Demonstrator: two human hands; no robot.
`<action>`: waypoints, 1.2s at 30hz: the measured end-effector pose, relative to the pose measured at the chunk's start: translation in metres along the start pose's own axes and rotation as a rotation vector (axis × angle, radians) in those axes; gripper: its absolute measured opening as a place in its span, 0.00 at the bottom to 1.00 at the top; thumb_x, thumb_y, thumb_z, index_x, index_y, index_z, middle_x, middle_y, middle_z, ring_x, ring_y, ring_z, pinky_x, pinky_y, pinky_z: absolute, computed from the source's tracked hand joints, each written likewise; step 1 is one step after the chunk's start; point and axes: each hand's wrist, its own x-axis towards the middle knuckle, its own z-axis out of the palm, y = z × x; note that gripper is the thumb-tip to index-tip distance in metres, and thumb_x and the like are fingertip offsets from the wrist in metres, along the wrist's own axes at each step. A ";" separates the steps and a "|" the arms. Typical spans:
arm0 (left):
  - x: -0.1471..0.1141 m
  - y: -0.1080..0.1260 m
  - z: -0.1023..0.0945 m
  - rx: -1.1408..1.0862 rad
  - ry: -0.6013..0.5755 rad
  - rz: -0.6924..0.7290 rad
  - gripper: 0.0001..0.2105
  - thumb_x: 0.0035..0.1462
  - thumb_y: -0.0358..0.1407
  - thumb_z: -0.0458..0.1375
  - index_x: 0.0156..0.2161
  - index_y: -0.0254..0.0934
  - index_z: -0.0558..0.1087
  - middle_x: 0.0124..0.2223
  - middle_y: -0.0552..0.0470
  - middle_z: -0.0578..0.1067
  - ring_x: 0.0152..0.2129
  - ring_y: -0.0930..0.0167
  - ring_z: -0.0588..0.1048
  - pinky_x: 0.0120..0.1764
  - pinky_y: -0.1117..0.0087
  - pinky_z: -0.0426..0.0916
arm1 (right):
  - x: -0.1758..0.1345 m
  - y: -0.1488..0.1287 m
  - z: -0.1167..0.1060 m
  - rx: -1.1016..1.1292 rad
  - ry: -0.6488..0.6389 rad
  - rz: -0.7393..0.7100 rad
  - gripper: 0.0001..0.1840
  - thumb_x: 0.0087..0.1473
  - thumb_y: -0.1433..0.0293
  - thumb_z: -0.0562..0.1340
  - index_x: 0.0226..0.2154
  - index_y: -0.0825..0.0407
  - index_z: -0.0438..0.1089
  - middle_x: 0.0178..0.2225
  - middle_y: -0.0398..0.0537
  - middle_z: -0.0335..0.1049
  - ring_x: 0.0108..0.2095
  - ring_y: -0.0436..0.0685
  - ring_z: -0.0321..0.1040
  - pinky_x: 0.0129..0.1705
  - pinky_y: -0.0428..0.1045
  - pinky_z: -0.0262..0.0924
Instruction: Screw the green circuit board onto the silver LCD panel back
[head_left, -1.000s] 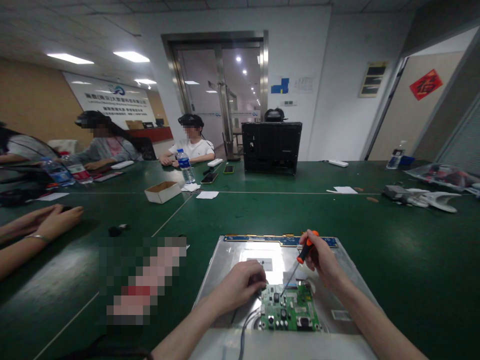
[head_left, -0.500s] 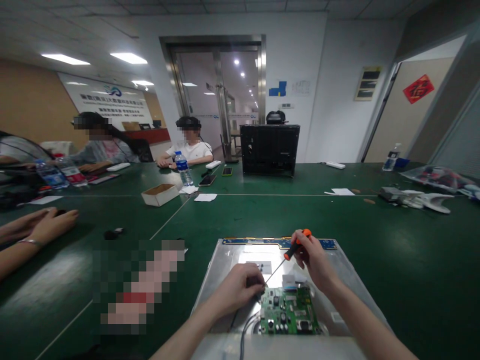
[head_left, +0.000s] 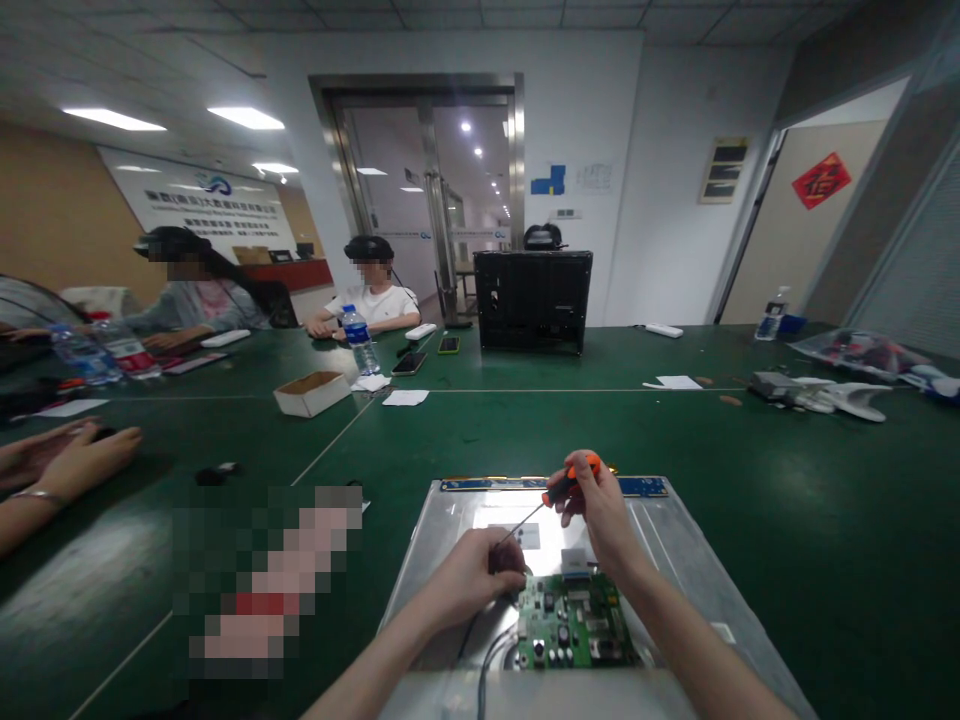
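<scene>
My right hand [head_left: 598,515] is closed around the orange and black handle of a screwdriver [head_left: 559,488]. Its thin shaft slants down and left to the fingers of my left hand [head_left: 480,572], which hide the tip. Those fingers are pinched together by the upper left corner of a green circuit board [head_left: 574,620]; what they hold, if anything, is hidden. The board lies on a silvery metal panel [head_left: 420,560] with a narrow blue circuit strip [head_left: 637,487] along its far edge. A grey cable [head_left: 484,665] curves beside the board's left side.
On the green table [head_left: 750,480] are a small open box [head_left: 311,395], a water bottle [head_left: 360,342], phones [head_left: 409,364], and a black monitor-like unit [head_left: 532,302]. White and grey parts [head_left: 817,393] lie at right. Another person's hands [head_left: 71,465] rest at left; other people sit beyond.
My right hand and the screwdriver have moved left and slightly up, so the shaft lies flatter and its tip is now behind my left fingers. My left hand stays by the board's corner.
</scene>
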 end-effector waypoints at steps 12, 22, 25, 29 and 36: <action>-0.002 0.000 -0.004 0.069 -0.042 0.046 0.05 0.50 0.27 0.59 0.32 0.33 0.78 0.29 0.54 0.74 0.27 0.71 0.70 0.32 0.73 0.63 | 0.004 0.001 -0.014 -0.050 -0.143 -0.003 0.24 0.45 0.64 0.71 0.40 0.47 0.58 0.31 0.41 0.74 0.24 0.51 0.69 0.21 0.45 0.65; -0.001 -0.003 -0.003 0.016 -0.049 0.039 0.05 0.49 0.28 0.60 0.32 0.34 0.78 0.30 0.53 0.76 0.28 0.71 0.72 0.33 0.72 0.65 | -0.009 0.001 -0.007 -0.456 -0.190 -0.265 0.23 0.55 0.64 0.64 0.51 0.48 0.58 0.32 0.43 0.71 0.28 0.55 0.74 0.21 0.46 0.64; 0.000 -0.005 -0.002 -0.009 -0.072 0.030 0.05 0.49 0.27 0.59 0.32 0.34 0.77 0.30 0.53 0.76 0.29 0.70 0.73 0.34 0.72 0.66 | -0.014 0.005 -0.002 -0.521 -0.234 -0.330 0.21 0.56 0.66 0.62 0.52 0.48 0.59 0.32 0.44 0.72 0.29 0.55 0.74 0.23 0.47 0.65; 0.001 -0.005 -0.003 0.007 -0.079 0.034 0.04 0.51 0.28 0.60 0.32 0.34 0.77 0.30 0.53 0.76 0.29 0.70 0.72 0.34 0.72 0.65 | -0.016 0.011 -0.002 -0.587 -0.283 -0.376 0.21 0.58 0.69 0.60 0.53 0.47 0.59 0.32 0.44 0.72 0.30 0.55 0.73 0.27 0.48 0.65; 0.000 -0.004 -0.004 0.021 -0.045 0.060 0.05 0.49 0.27 0.60 0.31 0.34 0.78 0.30 0.54 0.75 0.27 0.72 0.70 0.33 0.73 0.64 | -0.018 0.013 -0.001 -0.623 -0.330 -0.390 0.22 0.58 0.70 0.58 0.54 0.48 0.56 0.32 0.45 0.72 0.28 0.56 0.72 0.27 0.48 0.66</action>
